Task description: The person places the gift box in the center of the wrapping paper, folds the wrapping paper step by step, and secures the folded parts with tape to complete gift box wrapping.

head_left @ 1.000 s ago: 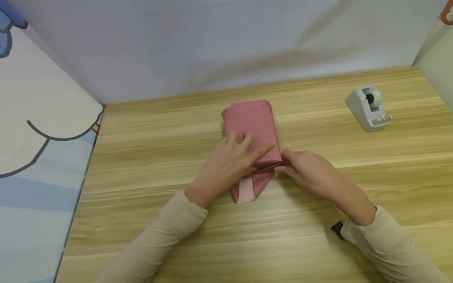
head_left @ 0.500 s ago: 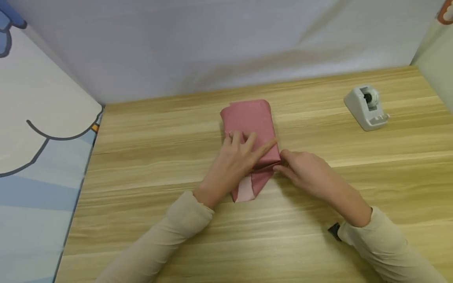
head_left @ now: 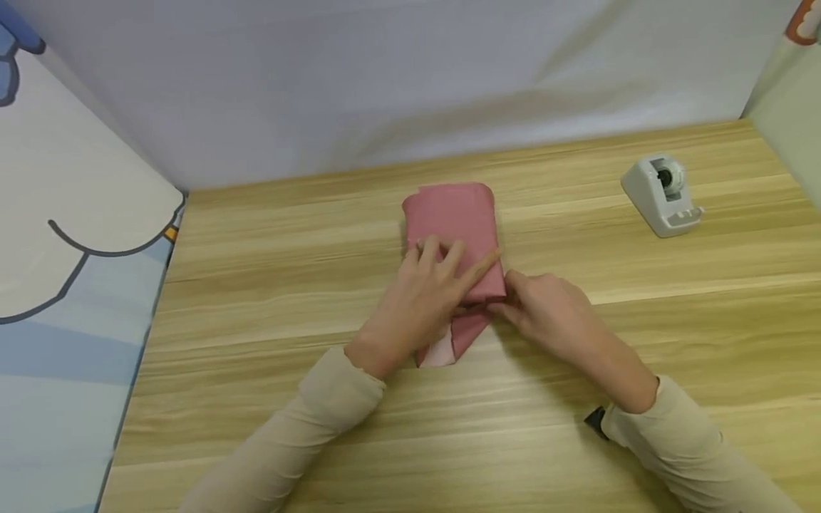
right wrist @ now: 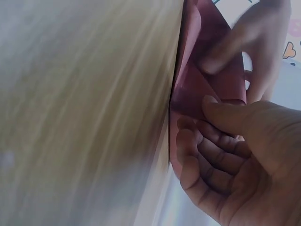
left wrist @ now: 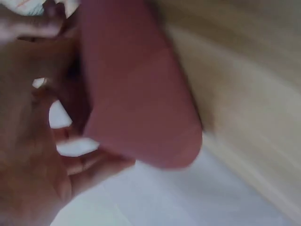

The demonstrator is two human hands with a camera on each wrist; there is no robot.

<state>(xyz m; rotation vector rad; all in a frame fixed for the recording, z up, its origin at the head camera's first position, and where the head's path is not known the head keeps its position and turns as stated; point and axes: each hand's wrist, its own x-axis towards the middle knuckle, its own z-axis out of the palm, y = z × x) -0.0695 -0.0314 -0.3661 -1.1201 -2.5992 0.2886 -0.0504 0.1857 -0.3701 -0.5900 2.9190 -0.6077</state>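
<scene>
A flat oblong package in pink paper [head_left: 452,214] lies on the table. At its near end a loose paper flap [head_left: 470,329] sticks out, with a pale inner side showing. My left hand [head_left: 426,292] rests on top, fingers spread and the thumb lying across toward the right edge. My right hand [head_left: 551,306] pinches the folded paper at the near right corner between thumb and index finger. In the right wrist view, the left thumb [right wrist: 218,61] reaches over the creased end paper [right wrist: 188,92]. The left wrist view is blurred, showing the package's rounded far end [left wrist: 174,146].
A light grey tape dispenser [head_left: 661,196] with a roll of clear tape stands at the back right of the wooden table [head_left: 269,271]. A pale backdrop [head_left: 385,85] rises behind the table's far edge. A small dark object [head_left: 596,422] shows beside the right sleeve.
My right hand has shifted slightly left with the pinched corner paper. The flap's tip has moved a little left too. The left hand has slid slightly but stays on the package.
</scene>
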